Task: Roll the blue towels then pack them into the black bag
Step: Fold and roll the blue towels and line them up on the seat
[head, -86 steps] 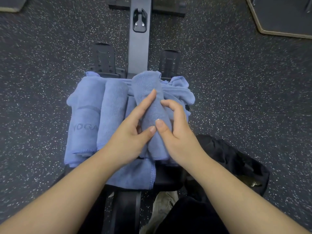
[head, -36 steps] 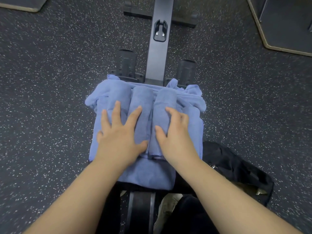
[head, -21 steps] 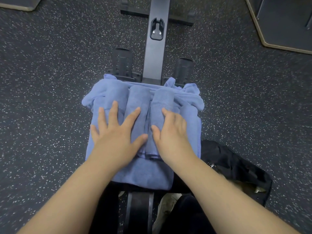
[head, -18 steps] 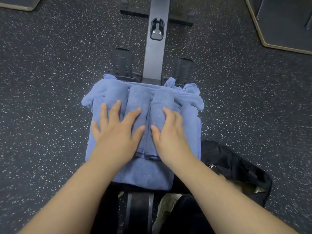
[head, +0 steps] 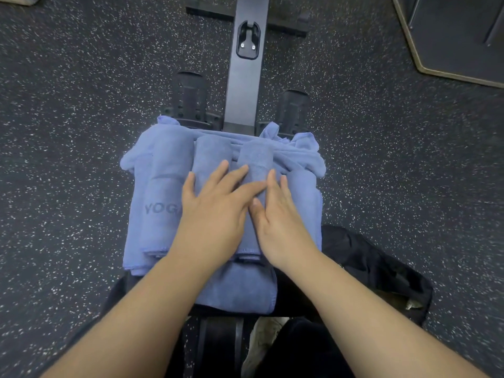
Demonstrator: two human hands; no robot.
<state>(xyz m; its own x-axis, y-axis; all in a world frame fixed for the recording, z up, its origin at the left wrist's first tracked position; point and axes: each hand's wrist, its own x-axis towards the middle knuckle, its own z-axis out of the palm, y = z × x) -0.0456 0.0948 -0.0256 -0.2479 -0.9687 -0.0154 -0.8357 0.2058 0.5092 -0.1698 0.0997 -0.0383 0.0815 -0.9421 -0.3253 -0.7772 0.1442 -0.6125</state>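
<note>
Three rolled blue towels lie side by side on a flat blue towel spread over the seat of a rowing machine. The left roll bears the word YOGA, the middle roll is partly under my left hand, and the right roll lies between my hands. My left hand rests flat with straight fingers across the middle and right rolls. My right hand lies flat against the right roll's right side. Loose blue towels are bunched at the back right. The black bag lies on the floor to the right.
The rowing machine's dark rail runs away from me, with a footrest on each side. Speckled dark rubber floor surrounds everything. A dark platform with a tan edge sits at the top right. A shoe shows below.
My left hand slid right, off the left roll, uncovering the YOGA print, and now lies over the middle and right rolls. My right hand stayed against the right roll.
</note>
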